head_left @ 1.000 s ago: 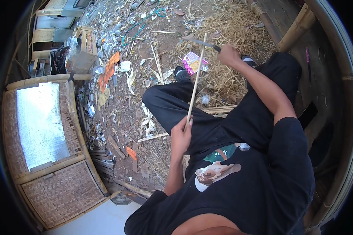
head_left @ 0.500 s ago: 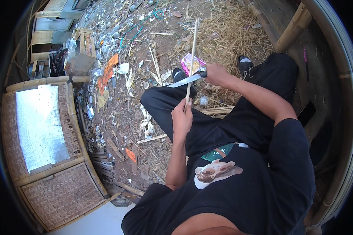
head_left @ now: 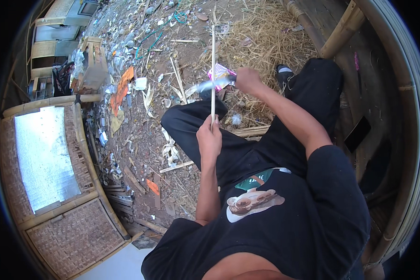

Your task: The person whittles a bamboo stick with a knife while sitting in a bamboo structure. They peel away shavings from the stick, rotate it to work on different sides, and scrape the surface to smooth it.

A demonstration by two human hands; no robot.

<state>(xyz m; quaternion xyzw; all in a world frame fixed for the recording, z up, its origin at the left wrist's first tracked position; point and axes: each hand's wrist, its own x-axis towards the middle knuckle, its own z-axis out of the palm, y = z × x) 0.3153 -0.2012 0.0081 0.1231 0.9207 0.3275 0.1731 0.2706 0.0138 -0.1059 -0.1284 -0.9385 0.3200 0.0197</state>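
My left hand (head_left: pixel 209 139) is closed round the lower end of a thin pale bamboo stick (head_left: pixel 213 56), which points up and away from me, almost upright in the view. My right hand (head_left: pixel 248 80) grips the dark handle of a knife (head_left: pixel 207 86). Its blade, smeared by motion, lies across the stick some way above my left fingers and points left. Whether the edge bites into the wood cannot be made out. Both hands are in front of my bent knees.
Dry straw shavings (head_left: pixel 266 42) cover the ground ahead. A pink and white packet (head_left: pixel 221 73) lies behind the knife. Litter and orange scraps (head_left: pixel 122 91) spread to the left, near a woven bamboo panel (head_left: pixel 74 233). A dark phone (head_left: pixel 358 134) rests at my right.
The stick has swung to stand straighter, and the knife has moved up along it, away from my left hand. The whole view has shifted slightly.
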